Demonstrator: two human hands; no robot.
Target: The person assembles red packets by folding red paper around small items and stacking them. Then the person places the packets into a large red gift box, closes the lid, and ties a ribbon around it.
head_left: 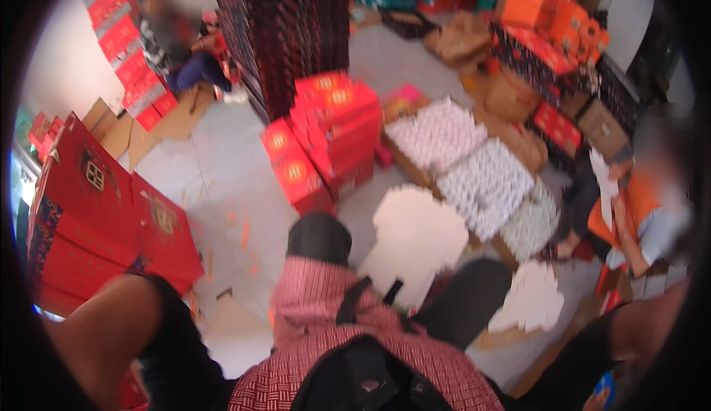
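Note:
My left forearm bends down out of the lower left edge, so my left hand is out of sight. A red box with dark patterned trim stands beside that arm, another red box adjoining it. At the lower right my right forearm also bends down. Only a small, blurred part of my right hand shows at the rim, next to a blue object; whether the fingers grip it is unclear. A red patterned apron covers my lap.
Ahead stand stacked red boxes and a tall dark stack. Trays of small pale pieces and white sheets lie right of centre. One person sits far left; another at right holds a white strip.

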